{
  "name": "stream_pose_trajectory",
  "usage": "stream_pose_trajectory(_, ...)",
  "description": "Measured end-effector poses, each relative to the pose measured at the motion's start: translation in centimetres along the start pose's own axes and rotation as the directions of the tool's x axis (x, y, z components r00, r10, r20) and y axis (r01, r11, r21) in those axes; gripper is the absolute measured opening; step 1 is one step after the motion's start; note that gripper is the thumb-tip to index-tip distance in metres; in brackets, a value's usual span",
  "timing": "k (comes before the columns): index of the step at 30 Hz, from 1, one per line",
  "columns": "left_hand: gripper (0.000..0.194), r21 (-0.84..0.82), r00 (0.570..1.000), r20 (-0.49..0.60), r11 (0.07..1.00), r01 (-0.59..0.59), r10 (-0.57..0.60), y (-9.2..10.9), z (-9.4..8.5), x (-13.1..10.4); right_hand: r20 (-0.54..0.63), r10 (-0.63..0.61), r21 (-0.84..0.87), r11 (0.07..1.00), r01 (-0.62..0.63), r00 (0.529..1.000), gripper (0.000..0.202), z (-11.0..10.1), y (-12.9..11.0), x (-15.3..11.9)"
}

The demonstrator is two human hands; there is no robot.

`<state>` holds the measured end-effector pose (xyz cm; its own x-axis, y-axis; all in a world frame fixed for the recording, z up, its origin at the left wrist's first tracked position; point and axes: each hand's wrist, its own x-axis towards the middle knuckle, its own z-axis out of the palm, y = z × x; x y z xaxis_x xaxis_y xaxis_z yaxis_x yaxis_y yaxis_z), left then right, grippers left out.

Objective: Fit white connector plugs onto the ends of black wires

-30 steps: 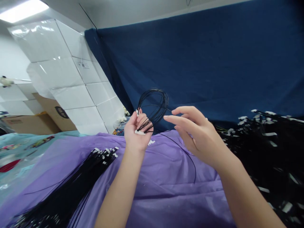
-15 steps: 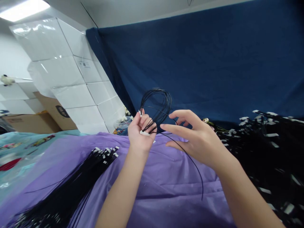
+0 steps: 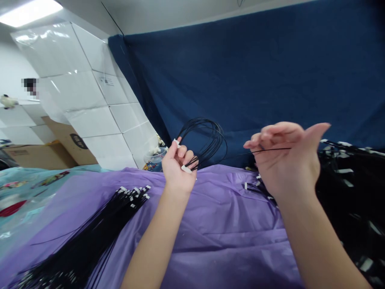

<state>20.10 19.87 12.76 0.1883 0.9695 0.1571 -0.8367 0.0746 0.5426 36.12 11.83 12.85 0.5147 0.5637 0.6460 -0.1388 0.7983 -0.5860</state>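
My left hand [image 3: 179, 166] is closed around a coil of thin black cable [image 3: 212, 130] with white connectors. One white connector [image 3: 186, 169] pokes out at the palm, another [image 3: 177, 142] by the thumb and forefinger. The coil's loops arch up and to the right of that hand. To the right, my right hand [image 3: 282, 158] is raised, its palm toward me, thumb stretched out and fingers loosely bent. A loose cable end [image 3: 272, 150] runs across its palm; the fingers are not closed on it.
A bundle of straight black cables [image 3: 90, 233] with white ends lies at the left on the purple cloth [image 3: 228, 224]. A large heap of black cables [image 3: 345, 208] is at the right. Behind hang a blue curtain [image 3: 255, 72] and stacked white boxes [image 3: 81, 92].
My right hand has moved right, away from the coil, and turned its palm toward me. The loose cable end, which hung down, now stretches rightward across that palm. The coil has tilted slightly right.
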Motion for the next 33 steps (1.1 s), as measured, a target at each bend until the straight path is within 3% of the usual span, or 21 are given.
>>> stream_pose_trajectory(2,0.014,0.002,1.0,-0.008,1.0,-0.012,0.012,0.0,0.0,0.0,-0.088,0.082,0.047,0.996,-0.078,0.993,0.058,-0.1,-1.2,0.2)
stream_pose_trajectory(4,0.012,0.011,0.999,-0.018,1.0,-0.027,0.028,0.0,0.1,-0.1,-0.081,0.139,0.064,0.989,-0.134,0.987,0.055,-0.5,-2.1,0.3)
stream_pose_trajectory(9,0.009,0.098,0.999,-0.006,0.994,-0.041,0.042,0.0,0.6,-0.3,0.152,0.185,-0.107,0.98,-0.17,0.971,0.034,-1.2,-2.7,0.3)
stream_pose_trajectory(11,0.01,0.157,0.999,0.025,0.987,-0.037,0.033,-0.1,0.8,-0.4,0.264,0.253,-0.184,0.961,-0.209,0.931,0.032,-1.2,-2.5,0.1)
stream_pose_trajectory(13,0.01,0.217,0.997,0.068,0.975,-0.046,0.032,-0.3,0.9,-0.7,0.37,0.334,-0.209,0.939,-0.273,0.867,0.043,-1.1,-2.3,-0.2)
stream_pose_trajectory(16,0.012,0.306,0.988,0.142,0.946,-0.104,0.063,-0.8,1.0,-1.0,0.462,0.422,-0.279,0.904,-0.324,0.78,0.047,-0.8,-2.0,-0.8)
stream_pose_trajectory(22,0.013,0.447,0.96,0.263,0.869,-0.213,0.1,-1.3,1.0,-1.5,0.488,0.49,-0.626,0.773,-0.101,0.722,0.041,0.0,-1.4,-1.3)
stream_pose_trajectory(27,0.015,0.501,0.945,0.323,0.856,-0.128,-0.048,-1.4,1.1,-1.9,0.466,0.516,-0.646,0.754,-0.122,0.719,0.044,0.1,-1.0,-1.2)
stream_pose_trajectory(33,0.016,0.511,0.927,0.348,0.857,-0.063,-0.14,-1.6,1.0,-2.0,0.418,0.545,-0.649,0.739,-0.181,0.727,0.045,-0.2,-0.8,-1.2)
